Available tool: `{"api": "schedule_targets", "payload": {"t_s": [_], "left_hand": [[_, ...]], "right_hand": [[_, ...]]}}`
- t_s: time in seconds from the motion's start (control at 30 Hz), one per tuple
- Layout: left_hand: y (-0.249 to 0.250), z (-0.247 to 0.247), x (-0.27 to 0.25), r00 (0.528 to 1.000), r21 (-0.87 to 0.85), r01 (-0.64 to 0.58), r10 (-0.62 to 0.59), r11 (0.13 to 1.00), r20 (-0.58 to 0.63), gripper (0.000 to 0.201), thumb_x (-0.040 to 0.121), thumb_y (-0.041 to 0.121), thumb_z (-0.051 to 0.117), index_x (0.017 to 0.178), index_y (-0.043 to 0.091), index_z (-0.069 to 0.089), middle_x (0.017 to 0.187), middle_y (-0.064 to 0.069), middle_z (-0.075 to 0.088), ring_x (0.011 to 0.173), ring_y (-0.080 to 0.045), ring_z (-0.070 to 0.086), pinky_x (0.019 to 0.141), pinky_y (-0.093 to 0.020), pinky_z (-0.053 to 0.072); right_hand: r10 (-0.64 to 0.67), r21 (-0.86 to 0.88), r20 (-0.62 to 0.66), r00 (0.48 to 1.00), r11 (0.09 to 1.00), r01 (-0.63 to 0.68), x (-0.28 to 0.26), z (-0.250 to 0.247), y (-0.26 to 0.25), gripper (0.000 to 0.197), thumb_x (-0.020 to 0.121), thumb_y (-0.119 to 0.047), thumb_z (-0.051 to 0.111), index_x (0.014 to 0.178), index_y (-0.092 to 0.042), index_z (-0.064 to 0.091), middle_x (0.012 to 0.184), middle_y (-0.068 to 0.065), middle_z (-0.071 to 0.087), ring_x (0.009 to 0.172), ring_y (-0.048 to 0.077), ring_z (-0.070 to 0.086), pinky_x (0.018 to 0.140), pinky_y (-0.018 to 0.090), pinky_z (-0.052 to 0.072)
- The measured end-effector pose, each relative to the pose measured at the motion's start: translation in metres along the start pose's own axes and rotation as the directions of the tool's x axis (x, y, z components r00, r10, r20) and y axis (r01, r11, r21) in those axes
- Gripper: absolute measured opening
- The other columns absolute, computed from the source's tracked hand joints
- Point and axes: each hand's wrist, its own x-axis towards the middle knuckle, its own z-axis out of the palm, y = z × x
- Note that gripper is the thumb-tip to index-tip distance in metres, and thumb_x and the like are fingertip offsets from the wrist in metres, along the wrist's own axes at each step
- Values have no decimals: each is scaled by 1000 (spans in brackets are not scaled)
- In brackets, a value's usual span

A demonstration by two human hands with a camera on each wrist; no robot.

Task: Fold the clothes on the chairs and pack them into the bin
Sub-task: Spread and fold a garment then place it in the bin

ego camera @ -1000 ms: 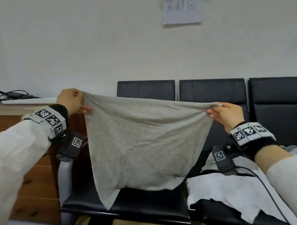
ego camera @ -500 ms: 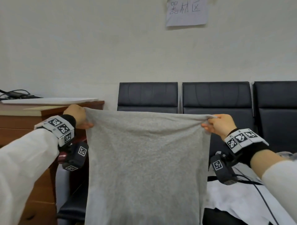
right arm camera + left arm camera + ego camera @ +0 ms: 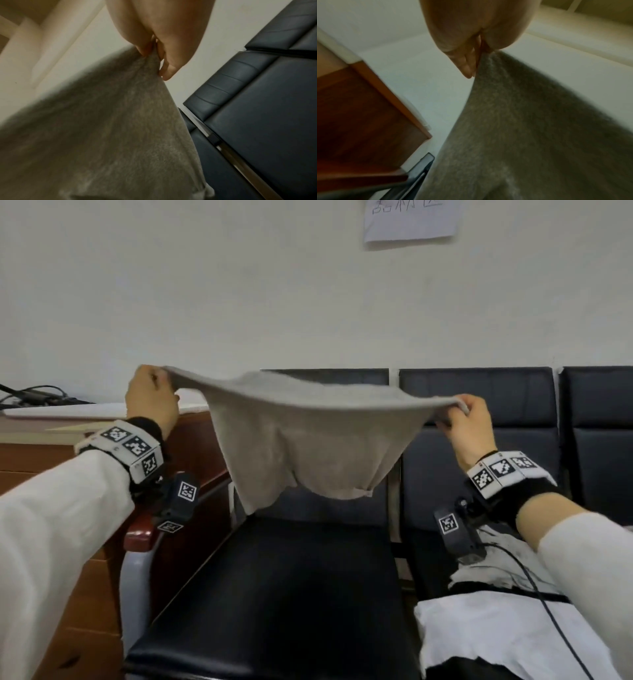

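Observation:
A grey garment hangs in the air above the seat of the left black chair, billowing away from me. My left hand pinches its left top corner. My right hand pinches the right top corner. In the left wrist view the fingers clamp the grey cloth; in the right wrist view the fingers do the same on the cloth. A black-and-white garment lies on the middle chair seat. The bin is out of view.
A wooden desk with a white sheet and cables stands at the left, close to the chair's armrest. A row of black chair backs lines the white wall. A paper sign hangs on the wall.
The garment hung straight down half a second ago; now its lower part has swung up and away from me, baring the chair seat. Both hands keep their hold on the corners.

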Motion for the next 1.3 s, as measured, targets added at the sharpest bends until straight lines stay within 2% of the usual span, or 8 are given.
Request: {"api": "schedule_targets", "payload": {"t_s": [0.07,0.2,0.33,0.47,0.6,0.87,1.13,1.3], "left_hand": [[-21,-12,-17,998,148,-17,7,989,65,36,96,28,39,109,-1,55,114,-26,57,108,-38,56,95,-44,46],[-78,-33,-80,926,155,53,-107,986,362,18,97,10,45,85,6,58,87,-18,58,82,-24,53,72,-30,45],[-131,-58,-139,578,332,441,-546,834,606,14,89,2,53,75,5,57,79,-18,55,76,-28,53,75,-34,41],[-144,-76,-171,237,570,476,-722,670,650,18,94,1,40,86,1,56,78,-17,65,74,-29,59,75,-35,44],[-143,-84,-177,153,622,463,-748,631,645,18,93,5,40,95,0,58,81,-18,63,69,-26,57,73,-33,44],[-143,-79,-171,217,554,551,-748,624,627,21,93,7,40,87,1,59,69,-15,63,60,-26,57,58,-32,44],[-159,-18,-131,677,388,498,-627,776,385,21,94,10,45,107,5,61,98,-17,58,88,-31,55,67,-33,44],[-183,29,-103,741,566,349,-590,747,321,22,90,14,51,106,12,65,107,-16,59,90,-32,55,68,-34,50]], "right_hand": [[25,-66,19,1000,998,-23,-28,-6,19,6,88,-26,54,91,-31,56,112,9,63,104,23,61,91,44,51],[280,-197,175,944,949,-246,-98,-19,62,23,94,-3,48,83,-22,54,91,5,54,88,19,52,74,33,46],[667,-478,391,634,736,-479,-155,-43,102,24,90,0,48,91,-14,68,90,4,63,84,15,57,68,28,47],[855,-720,462,236,517,-463,-177,-61,120,26,83,-3,50,96,-12,71,86,12,51,68,17,50,69,28,47],[903,-750,394,173,424,-508,-179,-67,108,30,82,-1,52,110,1,61,102,21,64,89,32,64,81,38,55],[866,-618,478,147,450,-644,-171,-62,99,42,66,-12,68,103,7,64,93,24,68,77,30,67,73,34,54],[801,-198,315,508,579,-791,-137,-26,134,22,87,-15,51,102,-3,60,82,13,60,77,27,56,69,35,46],[825,-190,191,532,563,-804,-105,7,170,25,92,-13,49,114,-3,56,94,16,62,81,28,58,64,36,45]]}}
